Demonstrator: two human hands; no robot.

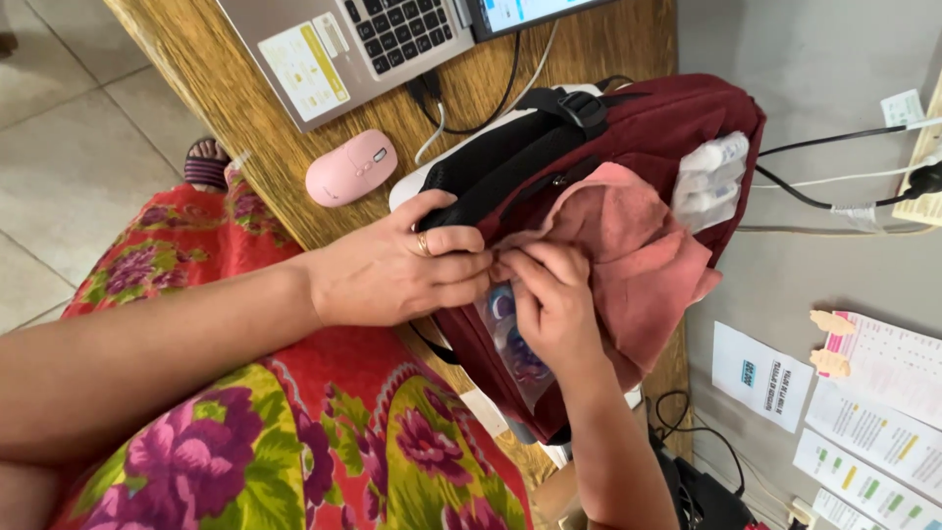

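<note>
A dark red backpack (677, 118) with black straps lies on a wooden desk (245, 108). My left hand (402, 270), a ring on one finger, grips the backpack's edge by the black strap (500, 162). My right hand (554, 299) pinches at the pocket opening, over a clear plastic bag (510, 339) with blue items inside. A pink cloth (638, 255) spills from the backpack just right of my right hand. Both hands touch at the fingertips.
A pink mouse (351, 167) and a laptop (353, 44) sit on the desk beyond the backpack. Cables (834, 191) run along the grey wall at right, with paper sheets (873, 402) pinned below. My floral red dress (294, 432) fills the lower left.
</note>
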